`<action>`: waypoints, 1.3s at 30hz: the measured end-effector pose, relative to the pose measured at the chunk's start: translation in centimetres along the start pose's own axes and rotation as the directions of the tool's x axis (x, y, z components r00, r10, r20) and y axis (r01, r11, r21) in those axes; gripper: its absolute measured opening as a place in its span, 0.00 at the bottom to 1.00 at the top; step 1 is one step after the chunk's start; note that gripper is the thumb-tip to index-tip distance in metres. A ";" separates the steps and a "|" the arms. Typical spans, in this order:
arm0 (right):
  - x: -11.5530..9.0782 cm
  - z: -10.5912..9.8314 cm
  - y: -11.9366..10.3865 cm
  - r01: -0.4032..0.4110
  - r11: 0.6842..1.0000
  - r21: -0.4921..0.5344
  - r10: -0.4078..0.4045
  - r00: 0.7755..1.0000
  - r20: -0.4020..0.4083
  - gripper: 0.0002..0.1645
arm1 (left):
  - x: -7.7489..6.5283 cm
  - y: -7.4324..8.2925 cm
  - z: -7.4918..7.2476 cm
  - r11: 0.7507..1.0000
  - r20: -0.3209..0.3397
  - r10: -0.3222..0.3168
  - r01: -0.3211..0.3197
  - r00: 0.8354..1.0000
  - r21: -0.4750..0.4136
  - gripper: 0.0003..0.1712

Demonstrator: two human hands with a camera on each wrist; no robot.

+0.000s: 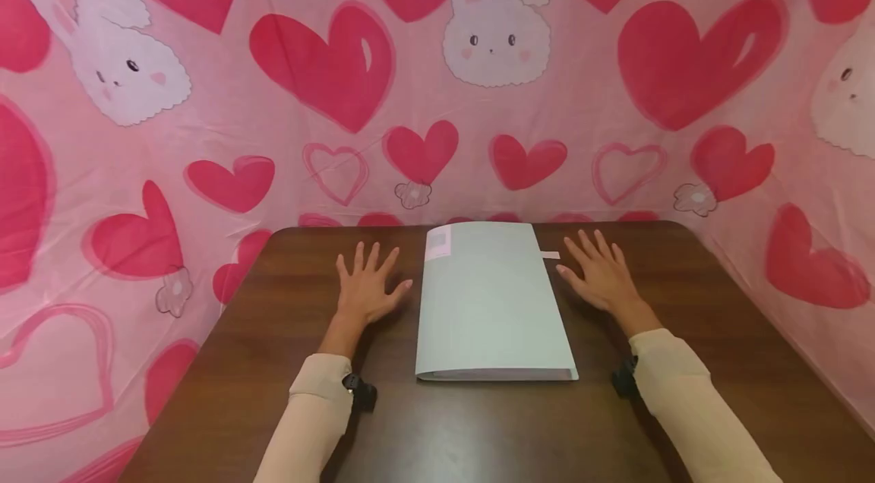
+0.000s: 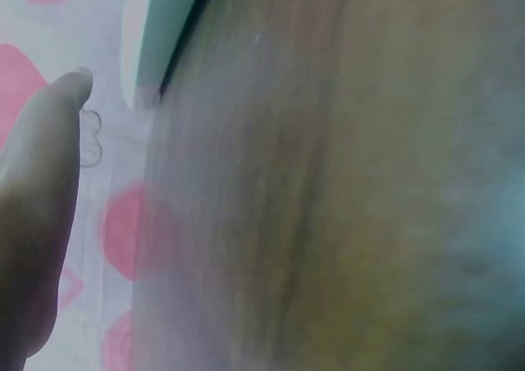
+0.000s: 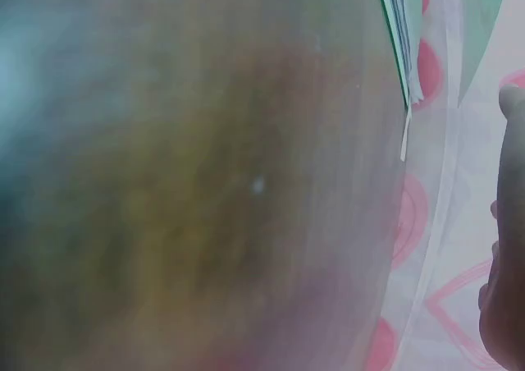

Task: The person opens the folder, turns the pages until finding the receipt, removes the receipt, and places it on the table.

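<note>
A pale grey-green folder [image 1: 492,301] lies closed on the table between the two hands, with a pink label [image 1: 438,241] at its upper left corner. From its right side sticks a small whitish tab [image 1: 550,255]. To the left of the folder, the left hand [image 1: 367,287] is spread with straight fingers, apart from it. On the other side the right hand [image 1: 601,274] is spread likewise, its thumb near the tab. Part of the folder [image 2: 152,38] shows in the left wrist view. In the right wrist view, the folder's edge [image 3: 394,26] reveals sheets inside.
The dark brown wooden table [image 1: 478,437] has rounded far corners. Behind it and along both sides hangs a pink cloth [image 1: 417,96] printed with hearts and rabbits. Dark wrist devices [image 1: 360,392] sit at both cuffs.
</note>
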State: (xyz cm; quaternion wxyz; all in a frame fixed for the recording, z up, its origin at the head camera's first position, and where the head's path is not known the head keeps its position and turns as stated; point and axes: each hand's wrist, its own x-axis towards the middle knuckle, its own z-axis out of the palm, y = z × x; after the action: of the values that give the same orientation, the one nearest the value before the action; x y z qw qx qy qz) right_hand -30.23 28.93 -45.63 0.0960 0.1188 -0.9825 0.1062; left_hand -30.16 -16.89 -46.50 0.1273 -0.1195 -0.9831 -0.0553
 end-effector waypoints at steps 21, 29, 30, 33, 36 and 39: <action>-3.2 -1.1 -0.8 0.049 0.999 -0.018 -0.049 0.999 0.002 0.45 | -4.7 4.3 -1.4 0.993 -0.008 0.107 -0.108 0.994 -0.050 0.42; -5.0 -1.2 -1.7 0.090 0.996 -0.027 -0.090 0.996 0.009 0.44 | -7.1 7.2 -1.9 0.969 0.043 0.205 -0.197 0.978 -0.151 0.42; -5.2 -1.1 -1.8 0.093 0.995 -0.024 -0.093 0.996 0.008 0.44 | -7.3 7.5 -1.9 0.963 0.050 0.223 -0.212 0.973 -0.167 0.42; -5.8 -0.8 -2.0 0.108 0.994 -0.004 -0.108 0.994 0.012 0.44 | -8.1 8.4 -1.9 0.942 0.065 0.274 -0.255 0.959 -0.219 0.42; -6.3 -0.6 -2.3 0.127 0.992 0.020 -0.127 0.992 0.025 0.44 | -8.6 9.3 -1.8 0.918 0.082 0.310 -0.276 0.947 -0.285 0.44; -6.9 -0.4 -2.7 0.141 0.989 0.046 -0.143 0.989 0.046 0.44 | -9.0 10.0 -1.7 0.901 0.088 0.336 -0.293 0.938 -0.320 0.46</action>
State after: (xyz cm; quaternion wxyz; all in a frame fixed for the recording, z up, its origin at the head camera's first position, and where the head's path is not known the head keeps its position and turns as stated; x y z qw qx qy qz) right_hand -22.96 27.97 -46.20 0.0768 0.1929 -0.9712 0.1171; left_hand -18.82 -9.44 -46.48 0.0450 -0.2985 -0.9372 -0.1750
